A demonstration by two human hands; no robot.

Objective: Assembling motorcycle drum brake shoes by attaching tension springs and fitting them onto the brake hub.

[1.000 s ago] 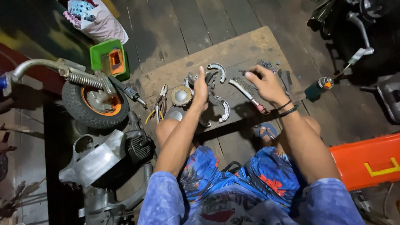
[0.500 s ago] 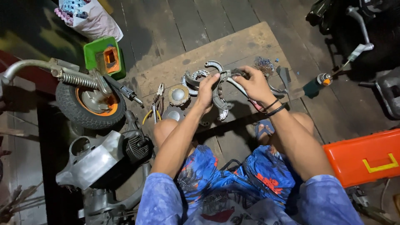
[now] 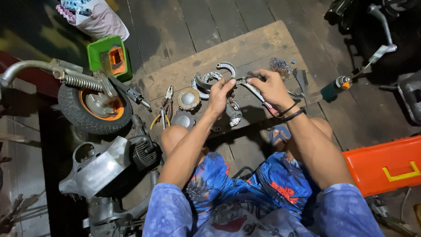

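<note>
Hands raised over board [image 3: 245, 44]: left hand [image 3: 219, 94] pinching brake shoe [image 3: 232, 109], right hand [image 3: 272, 87] closed on pliers [image 3: 254, 90], apparently gripping spring. Shoe: stiff cast metal, weighty, probably greasy; best held by curved rim. More shoes [image 3: 210, 79] beneath.

Harsh overhead light floods the wooden surface [image 3: 245, 48], casting dark shadows beneath the arms; the frame's corners sink into gloom, edges bending slightly outward.
</note>
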